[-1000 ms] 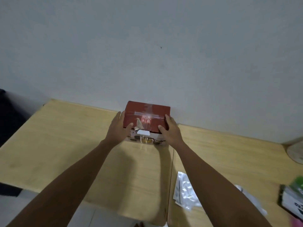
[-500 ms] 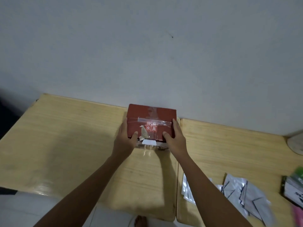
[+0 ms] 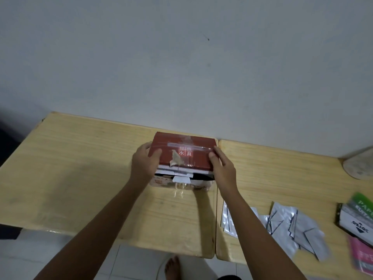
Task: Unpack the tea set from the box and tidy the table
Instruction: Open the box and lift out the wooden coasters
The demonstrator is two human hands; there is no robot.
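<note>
A red tea set box (image 3: 181,154) with clear tape and white characters on its lid stands on the wooden table (image 3: 80,168), close to the wall. Its front flap is lifted a little, and a dark gap shows under the lid's front edge. My left hand (image 3: 144,162) grips the lid's left front corner, thumb on top. My right hand (image 3: 222,168) grips the right front corner the same way. The box's contents are hidden.
Several silver foil packets (image 3: 290,225) lie scattered on the second table at the right. A black and green paper pack (image 3: 357,219) and a pink pack (image 3: 363,257) sit at the right edge. A pale round base (image 3: 359,164) stands far right. My foot (image 3: 171,267) shows below.
My hands have slid from the box's sides onto its front corners, and the lid's front edge has risen, opening a gap. The view has tilted down and to the right.
</note>
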